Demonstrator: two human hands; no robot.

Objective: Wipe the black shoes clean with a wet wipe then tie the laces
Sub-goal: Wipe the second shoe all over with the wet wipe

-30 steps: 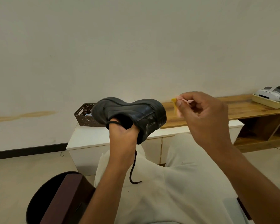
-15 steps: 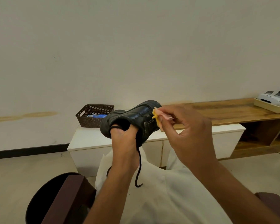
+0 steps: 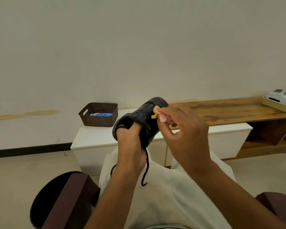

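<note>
The left hand (image 3: 130, 142) grips the black shoe (image 3: 144, 119) at its opening, thumb and fingers curled over the collar, and holds it up in the air above the person's lap, with the toe pointing away toward the wall. The right hand (image 3: 183, 129) pinches a small yellow scrap (image 3: 154, 114) between thumb and fingertips and presses it against the side of the shoe near the toe; whether this scrap is the wet wipe cannot be told. A black lace (image 3: 145, 169) hangs loose from the shoe, down past the left wrist, and its end curls over the pale trousers (image 3: 163, 204); it is not tied.

Behind the shoe stands a low white cabinet (image 3: 96, 139), and on its top, to the left of the shoe, sits a brown perforated basket (image 3: 98, 115) with a blue and white packet (image 3: 102, 114) inside. A wooden shelf (image 3: 229, 109) runs to the right along the wall, partly hidden by the right hand, and at its far end a cream tray (image 3: 277, 104) holds a white and grey device (image 3: 281, 95). Two dark brown armrests (image 3: 68, 199) of a chair show at the lower corners, with a black round shape beside the left one
</note>
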